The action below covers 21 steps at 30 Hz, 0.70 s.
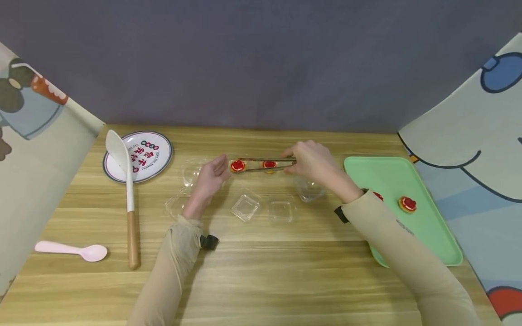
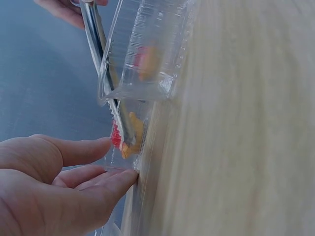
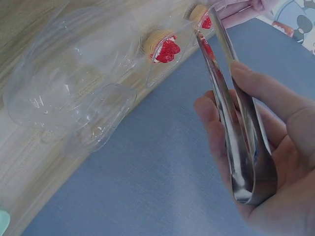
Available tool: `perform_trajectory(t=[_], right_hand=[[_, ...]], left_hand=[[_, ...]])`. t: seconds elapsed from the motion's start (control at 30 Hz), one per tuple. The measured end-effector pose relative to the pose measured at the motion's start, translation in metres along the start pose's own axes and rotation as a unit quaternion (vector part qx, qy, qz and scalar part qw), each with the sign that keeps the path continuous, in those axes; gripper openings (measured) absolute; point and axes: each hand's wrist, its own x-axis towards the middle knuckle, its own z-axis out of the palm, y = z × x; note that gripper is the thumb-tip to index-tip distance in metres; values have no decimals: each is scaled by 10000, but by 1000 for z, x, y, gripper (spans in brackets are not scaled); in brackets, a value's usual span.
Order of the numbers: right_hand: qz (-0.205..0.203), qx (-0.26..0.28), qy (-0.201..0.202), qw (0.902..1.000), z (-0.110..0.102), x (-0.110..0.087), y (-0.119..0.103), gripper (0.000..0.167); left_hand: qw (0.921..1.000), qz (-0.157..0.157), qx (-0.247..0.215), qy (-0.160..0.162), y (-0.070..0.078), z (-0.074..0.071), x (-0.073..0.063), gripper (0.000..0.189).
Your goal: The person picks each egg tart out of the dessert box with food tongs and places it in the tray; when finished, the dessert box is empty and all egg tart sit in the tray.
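Note:
In my right hand (image 1: 316, 165) I hold metal tongs (image 3: 238, 147), which reach left across the table. Their tips lie around a small red-topped tart (image 1: 237, 165) with a yellow crust, inside a clear plastic box (image 2: 110, 160). Beside that box is my left hand (image 1: 210, 179), its thumb and fingers apart, fingertips right at the box's end. A second red-topped tart (image 3: 165, 49) sits in another clear box (image 2: 165, 86) just to the right, below the tongs in the head view.
Several clear plastic containers (image 1: 246, 206) lie around my hands. A green tray (image 1: 432, 235) with red-topped tarts (image 1: 407, 204) is at the right, partly behind my right sleeve. At the left are a patterned plate (image 1: 157, 156), a long ladle (image 1: 129, 190) across it, and a pink spoon (image 1: 93, 253).

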Motion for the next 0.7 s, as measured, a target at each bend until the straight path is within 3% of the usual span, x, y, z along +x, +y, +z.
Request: perform_trajectory(t=[0.3,0.7], right_hand=[[-130,-36,-103,9999,2,6,-5,44],[-283,-127,163,9994,6,7,-7,41]], left_hand=[[10000,27,32,-36,-3,1,-1,68],[9999,131,-63,-78,-5,1,-2,66]])
